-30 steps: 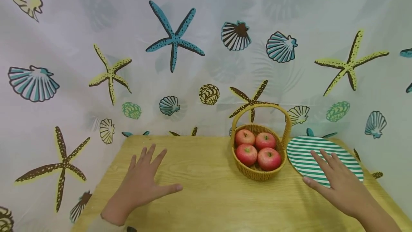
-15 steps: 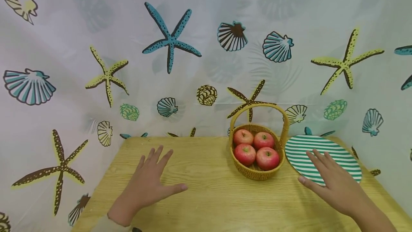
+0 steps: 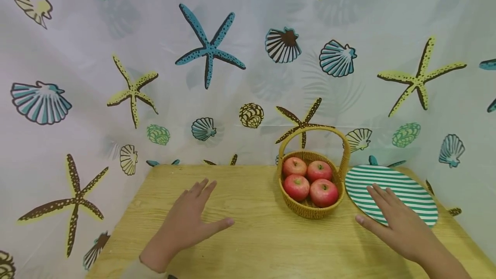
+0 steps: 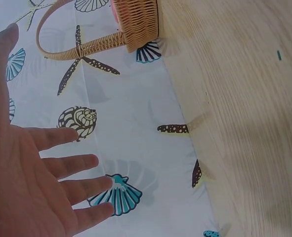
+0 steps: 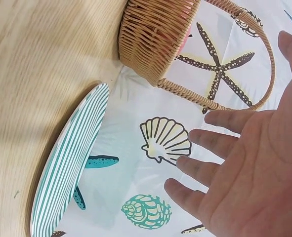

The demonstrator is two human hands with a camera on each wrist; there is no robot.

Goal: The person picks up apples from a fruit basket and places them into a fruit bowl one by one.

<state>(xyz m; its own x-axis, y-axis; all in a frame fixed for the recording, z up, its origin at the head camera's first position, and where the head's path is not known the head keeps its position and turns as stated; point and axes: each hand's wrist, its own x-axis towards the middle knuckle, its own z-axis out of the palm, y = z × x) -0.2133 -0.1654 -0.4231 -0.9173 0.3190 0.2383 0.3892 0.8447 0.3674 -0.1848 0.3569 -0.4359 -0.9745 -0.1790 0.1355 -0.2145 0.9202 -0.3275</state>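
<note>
My left hand (image 3: 186, 223) hovers over the left half of the wooden table with its fingers straight and thumb spread, holding nothing. On the other side, my right hand (image 3: 399, 225) is likewise outstretched and bare, overlapping the front of a green-and-white striped round placemat (image 3: 407, 188) in the head view. Between the hands and farther back stands a wicker basket (image 3: 310, 212) with a tall arched handle. Several red apples, one in front (image 3: 323, 193), lie inside it. The right wrist view shows the basket's woven side (image 5: 155, 39) and the placemat (image 5: 69, 163) beyond my fingers.
The wooden table (image 3: 232, 244) ends at a pale curtain (image 3: 240, 76) printed with starfish and shells, which rises behind it and along both sides. The basket stands near the back edge, with the placemat just right of it.
My left hand has drifted to the right and slightly down. My right hand has shifted a little to the left. The basket, apples and placemat stay where they were.
</note>
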